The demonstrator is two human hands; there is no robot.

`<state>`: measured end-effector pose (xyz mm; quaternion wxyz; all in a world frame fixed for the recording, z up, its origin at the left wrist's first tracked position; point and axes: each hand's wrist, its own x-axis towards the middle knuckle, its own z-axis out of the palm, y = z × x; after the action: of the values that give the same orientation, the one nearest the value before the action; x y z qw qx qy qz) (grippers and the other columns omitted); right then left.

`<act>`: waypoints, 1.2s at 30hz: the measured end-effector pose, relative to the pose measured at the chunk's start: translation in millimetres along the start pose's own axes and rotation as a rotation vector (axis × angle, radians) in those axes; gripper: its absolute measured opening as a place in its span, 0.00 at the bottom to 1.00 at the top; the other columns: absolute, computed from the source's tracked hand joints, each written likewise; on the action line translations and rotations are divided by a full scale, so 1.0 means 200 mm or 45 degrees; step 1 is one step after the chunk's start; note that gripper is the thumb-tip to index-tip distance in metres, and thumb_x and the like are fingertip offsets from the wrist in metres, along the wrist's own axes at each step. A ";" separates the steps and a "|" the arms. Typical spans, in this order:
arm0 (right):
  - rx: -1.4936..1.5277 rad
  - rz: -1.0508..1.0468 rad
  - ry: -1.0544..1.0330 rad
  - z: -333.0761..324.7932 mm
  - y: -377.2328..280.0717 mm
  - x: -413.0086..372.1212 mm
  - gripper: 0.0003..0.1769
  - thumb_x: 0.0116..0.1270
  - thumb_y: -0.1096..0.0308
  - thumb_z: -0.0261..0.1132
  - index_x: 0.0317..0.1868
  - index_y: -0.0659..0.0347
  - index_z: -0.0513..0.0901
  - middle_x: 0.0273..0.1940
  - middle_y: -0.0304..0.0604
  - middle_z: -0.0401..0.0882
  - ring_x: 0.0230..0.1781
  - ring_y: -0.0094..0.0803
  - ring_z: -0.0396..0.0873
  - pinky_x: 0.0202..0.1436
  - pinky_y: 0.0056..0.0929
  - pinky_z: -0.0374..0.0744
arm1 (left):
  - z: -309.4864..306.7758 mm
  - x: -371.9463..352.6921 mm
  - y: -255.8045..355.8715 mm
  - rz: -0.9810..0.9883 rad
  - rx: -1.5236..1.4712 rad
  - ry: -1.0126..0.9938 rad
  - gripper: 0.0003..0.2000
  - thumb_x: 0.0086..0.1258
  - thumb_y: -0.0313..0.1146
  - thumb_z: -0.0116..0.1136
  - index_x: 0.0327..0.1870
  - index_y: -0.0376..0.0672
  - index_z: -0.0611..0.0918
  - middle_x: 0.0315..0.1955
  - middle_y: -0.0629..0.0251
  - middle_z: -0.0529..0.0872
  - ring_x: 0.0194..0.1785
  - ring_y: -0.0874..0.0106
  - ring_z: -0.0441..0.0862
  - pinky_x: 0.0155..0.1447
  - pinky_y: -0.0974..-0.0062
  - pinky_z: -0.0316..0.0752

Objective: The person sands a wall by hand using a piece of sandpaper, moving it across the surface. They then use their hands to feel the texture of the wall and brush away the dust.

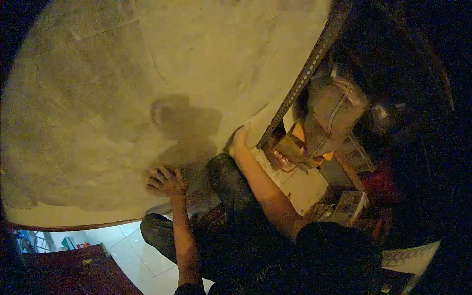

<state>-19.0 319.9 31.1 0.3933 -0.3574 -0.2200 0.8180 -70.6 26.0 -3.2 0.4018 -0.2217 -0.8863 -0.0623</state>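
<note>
A large, pale wall (118, 113) with a patchy, plaster-like surface fills most of the view. My left hand (168, 182) is at its lower part, fingers apart and slightly bent, with nothing visible in them. Farther right, my right hand (240, 140) is beside the wall near its right edge, just past my dark-clothed knee (223, 174). That hand is seen side-on and blurred, so its fingers and anything in them do not show clearly. The shadow of my head and body falls on the wall between and above the hands.
A perforated metal upright (300, 78) runs along the wall's right edge. Behind it are a grey zipped bag (337, 110), cardboard pieces (290, 147) and a pale box (350, 205). White floor tiles (140, 250) and a dark red panel (81, 273) lie lower left.
</note>
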 end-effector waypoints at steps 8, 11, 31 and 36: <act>-0.030 0.267 -0.075 -0.11 -0.05 0.13 0.29 0.76 0.48 0.38 0.61 0.61 0.72 0.59 0.48 0.74 0.58 0.46 0.74 0.61 0.49 0.74 | -0.11 0.07 0.06 -0.132 -0.162 -0.118 0.28 0.68 0.51 0.54 0.63 0.42 0.73 0.66 0.44 0.65 0.70 0.30 0.50 0.66 0.26 0.42; -0.014 0.285 -0.120 -0.08 -0.17 0.10 0.30 0.76 0.48 0.38 0.62 0.60 0.72 0.60 0.48 0.74 0.58 0.47 0.73 0.61 0.50 0.74 | -0.13 0.05 0.05 -0.100 -0.245 0.106 0.29 0.68 0.51 0.54 0.64 0.42 0.72 0.66 0.44 0.65 0.70 0.29 0.49 0.66 0.25 0.41; 0.084 0.267 -0.080 0.01 0.02 -0.07 0.31 0.75 0.48 0.37 0.64 0.60 0.70 0.63 0.49 0.71 0.61 0.49 0.71 0.61 0.56 0.74 | -0.14 0.10 0.04 -0.038 -0.261 0.184 0.33 0.71 0.51 0.51 0.72 0.43 0.60 0.76 0.50 0.45 0.75 0.35 0.35 0.68 0.26 0.32; 0.019 0.409 -0.119 -0.11 0.01 0.01 0.31 0.75 0.47 0.37 0.65 0.60 0.69 0.63 0.50 0.71 0.62 0.50 0.71 0.61 0.57 0.74 | -0.12 0.07 0.00 0.009 -0.234 0.193 0.35 0.70 0.50 0.52 0.73 0.43 0.58 0.77 0.51 0.41 0.76 0.35 0.32 0.69 0.26 0.30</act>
<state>-4.6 322.2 14.4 0.2496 -0.3466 -0.1721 0.8877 -61.6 24.4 22.8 0.4459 -0.2552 -0.8432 -0.1583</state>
